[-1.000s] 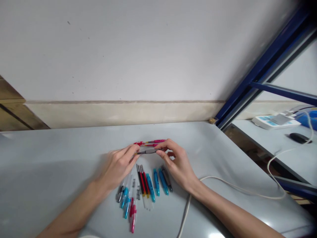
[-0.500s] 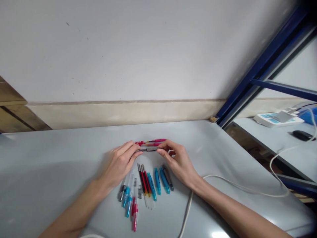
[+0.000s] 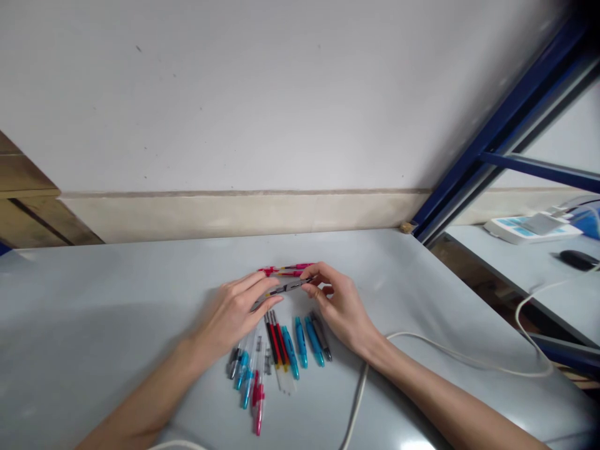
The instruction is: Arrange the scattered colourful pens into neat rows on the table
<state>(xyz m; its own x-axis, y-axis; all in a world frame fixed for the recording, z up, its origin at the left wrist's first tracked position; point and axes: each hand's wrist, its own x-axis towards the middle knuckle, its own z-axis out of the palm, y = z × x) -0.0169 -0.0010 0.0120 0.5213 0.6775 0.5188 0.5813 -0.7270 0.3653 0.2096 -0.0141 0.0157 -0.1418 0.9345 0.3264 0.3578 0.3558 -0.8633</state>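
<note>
A slim grey-and-clear pen [image 3: 293,285] slants above the table, its right end pinched in the fingertips of my right hand [image 3: 341,303]. Around its left end, my left hand [image 3: 234,306] has thumb and fingers apart; the palm side is hidden. Just behind the pen lie assembled pink pens [image 3: 291,273]. Nearer me are several dark-and-red ink refills [image 3: 278,340], blue pen barrels [image 3: 300,342] and a grey barrel [image 3: 320,335]. Clear pen tubes with blue, black and pink ends [image 3: 247,387] spread below my left hand.
A white cable [image 3: 431,349] loops over the grey table [image 3: 117,300] beside my right forearm. Blue metal framing [image 3: 450,165] rises at the right. Beyond it, a black mouse [image 3: 579,259] and a white power strip [image 3: 532,229] rest on another surface. A wall stands behind.
My left thumb and fingers have spread apart around the pen's left end, which now dips lower. My right hand keeps its pinch on the other end.
</note>
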